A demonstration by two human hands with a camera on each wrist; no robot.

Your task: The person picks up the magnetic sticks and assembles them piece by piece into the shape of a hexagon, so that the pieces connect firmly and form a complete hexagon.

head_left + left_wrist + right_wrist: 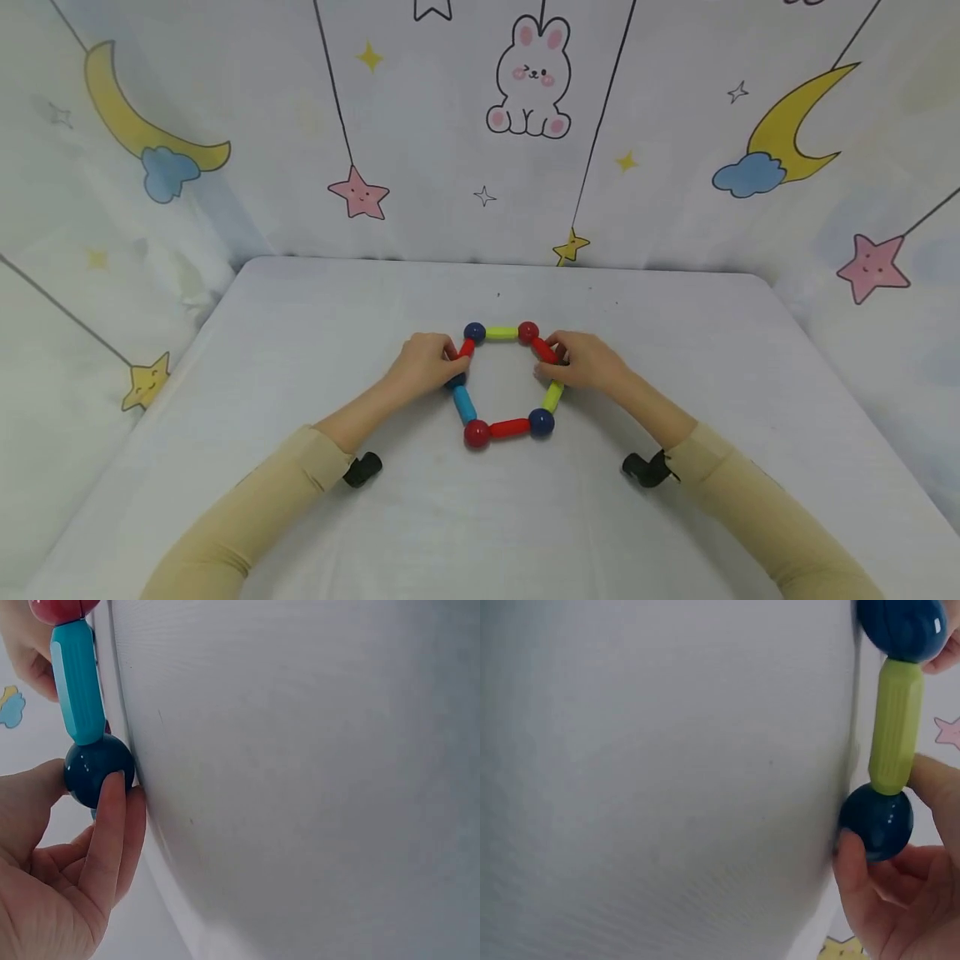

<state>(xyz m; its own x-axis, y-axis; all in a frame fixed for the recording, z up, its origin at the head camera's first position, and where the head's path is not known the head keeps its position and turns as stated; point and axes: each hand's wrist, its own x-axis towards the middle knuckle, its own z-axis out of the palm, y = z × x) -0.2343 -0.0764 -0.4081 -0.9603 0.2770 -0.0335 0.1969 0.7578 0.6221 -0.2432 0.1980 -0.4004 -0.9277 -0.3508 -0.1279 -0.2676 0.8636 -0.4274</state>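
A closed six-sided ring of toy balls and rods lies on the white table in the head view. My left hand [424,363] pinches the dark blue ball [91,766] at its left corner, thumb on one side and fingers on the other. At the right corner my right hand [590,360] grips another dark blue ball [883,817], mostly hidden from the head camera. A light blue rod [464,405] leads from the left ball to the front red ball [476,433]. From the right ball a lime rod [552,396] runs to the front blue ball [542,422].
Along the ring's back, a lime rod [502,332] joins a blue ball [475,332] and a red ball [528,332]. A red rod [510,428] spans the front. Black devices [363,469] sit by both sleeves. A patterned cloth [450,150] hangs behind the table [337,308].
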